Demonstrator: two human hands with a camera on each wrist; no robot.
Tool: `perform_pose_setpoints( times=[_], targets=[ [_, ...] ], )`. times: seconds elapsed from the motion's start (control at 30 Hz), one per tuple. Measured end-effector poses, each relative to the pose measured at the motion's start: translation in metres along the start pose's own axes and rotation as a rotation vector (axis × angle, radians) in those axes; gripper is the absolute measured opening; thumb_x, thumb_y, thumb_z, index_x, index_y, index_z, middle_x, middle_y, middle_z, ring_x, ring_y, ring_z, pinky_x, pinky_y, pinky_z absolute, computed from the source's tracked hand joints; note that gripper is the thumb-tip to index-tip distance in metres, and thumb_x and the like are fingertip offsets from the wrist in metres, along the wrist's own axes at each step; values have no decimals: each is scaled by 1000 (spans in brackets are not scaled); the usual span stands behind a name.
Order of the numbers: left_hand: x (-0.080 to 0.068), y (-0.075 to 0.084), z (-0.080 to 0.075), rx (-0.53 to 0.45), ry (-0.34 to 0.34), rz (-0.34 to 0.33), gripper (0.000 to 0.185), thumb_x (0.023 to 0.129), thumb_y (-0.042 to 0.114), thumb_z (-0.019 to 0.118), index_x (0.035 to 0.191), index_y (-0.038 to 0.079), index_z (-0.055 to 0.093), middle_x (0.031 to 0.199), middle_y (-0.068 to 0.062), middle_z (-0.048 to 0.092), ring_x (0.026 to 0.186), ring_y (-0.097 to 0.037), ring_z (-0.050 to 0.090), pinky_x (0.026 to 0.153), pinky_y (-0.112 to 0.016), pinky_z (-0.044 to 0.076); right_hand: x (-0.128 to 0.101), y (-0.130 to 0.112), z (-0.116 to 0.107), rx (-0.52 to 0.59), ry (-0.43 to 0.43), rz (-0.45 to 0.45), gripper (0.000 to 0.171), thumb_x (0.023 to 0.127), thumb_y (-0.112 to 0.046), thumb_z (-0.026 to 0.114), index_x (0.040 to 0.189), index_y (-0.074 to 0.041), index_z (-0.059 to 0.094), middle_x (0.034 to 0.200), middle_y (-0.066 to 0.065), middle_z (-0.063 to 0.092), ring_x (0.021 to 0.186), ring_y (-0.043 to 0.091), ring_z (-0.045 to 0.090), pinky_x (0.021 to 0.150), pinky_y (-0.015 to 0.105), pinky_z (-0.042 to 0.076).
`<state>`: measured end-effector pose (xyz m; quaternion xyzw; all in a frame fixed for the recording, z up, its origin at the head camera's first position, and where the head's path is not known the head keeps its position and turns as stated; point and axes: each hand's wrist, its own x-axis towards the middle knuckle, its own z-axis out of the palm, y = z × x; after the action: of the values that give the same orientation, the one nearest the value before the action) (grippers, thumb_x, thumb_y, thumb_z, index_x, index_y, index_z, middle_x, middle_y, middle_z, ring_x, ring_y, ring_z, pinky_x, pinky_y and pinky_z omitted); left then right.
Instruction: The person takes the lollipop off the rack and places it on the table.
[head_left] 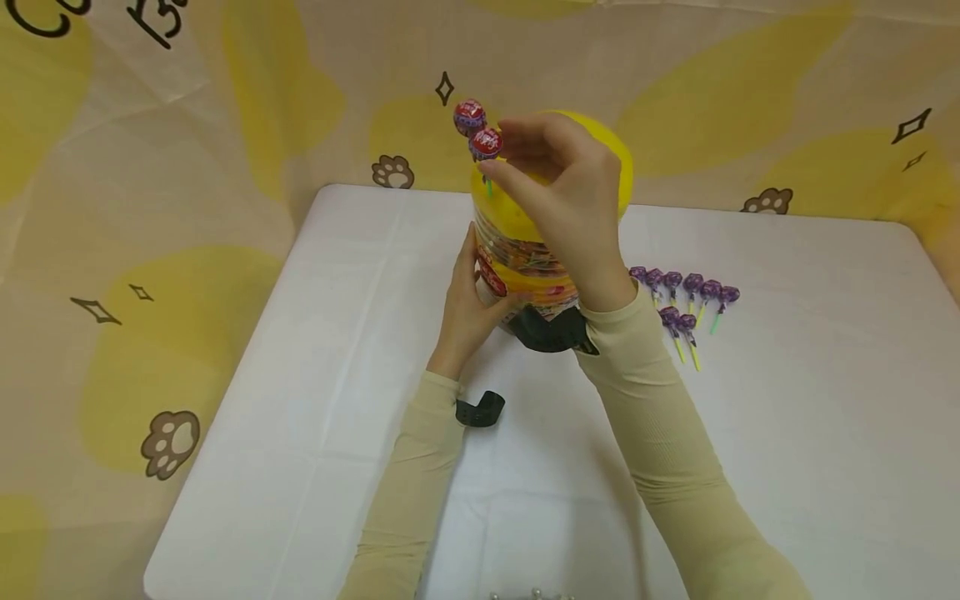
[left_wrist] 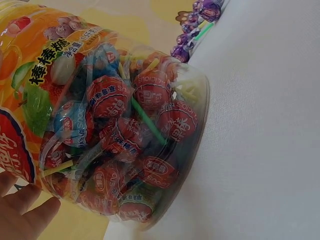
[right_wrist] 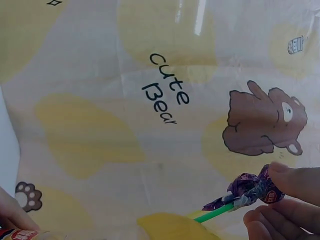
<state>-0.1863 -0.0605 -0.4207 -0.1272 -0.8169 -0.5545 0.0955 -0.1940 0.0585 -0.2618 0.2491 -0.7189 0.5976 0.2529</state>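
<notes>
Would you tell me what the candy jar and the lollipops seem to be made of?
The jar looks like clear glossy plastic: the sweets show through its wall. The lollipops the right hand holds seem wrapped in shiny crinkled foil or film, on matte green sticks, likely plastic.

Lighting even and bright from above; soft shadows fall beneath the forearms on the white tabletop. Head view slightly soft overall. Left wrist view sharp on the candy jar (faint glare on its plastic). Right wrist view blurs the near fingers.
</notes>
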Motion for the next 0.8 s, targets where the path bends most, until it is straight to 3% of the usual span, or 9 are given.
perform_pose_setpoints(
  times=[0.27, 0.5, 0.8],
  targets=[
    [0, -1, -1, -11, -4, -3, 99, 81, 20, 76, 153, 11, 8, 153, -9, 24, 136, -21, 30, 109, -42, 32, 4, -4, 0, -24, -29, 76, 24, 80, -3, 75, 100, 9, 67, 95, 14, 69, 84, 15, 66, 80, 27, 55],
    [0, -3, -1, -14, -7, -16, 100, 80, 25, 76, 153, 15, 8, 152, -8, 26, 136, -20, 30, 109, -43, 33, 3, -1, 0, 24, -17, 55, 24, 79, 0, 74, 100, 10, 67, 94, 15, 69, 83, 15, 66, 79, 28, 55],
    [0, -3, 0, -1, -8, -9, 100, 80, 24, 77, 153, 13, 8, 154, -8, 22, 137, -21, 29, 110, -42, 32, 5, -6, -7, 247, 75, 238, 20, 82, -2, 70, 102, 3, 70, 98, 9, 69, 88, 22, 65, 87, 32, 52]
  ],
)
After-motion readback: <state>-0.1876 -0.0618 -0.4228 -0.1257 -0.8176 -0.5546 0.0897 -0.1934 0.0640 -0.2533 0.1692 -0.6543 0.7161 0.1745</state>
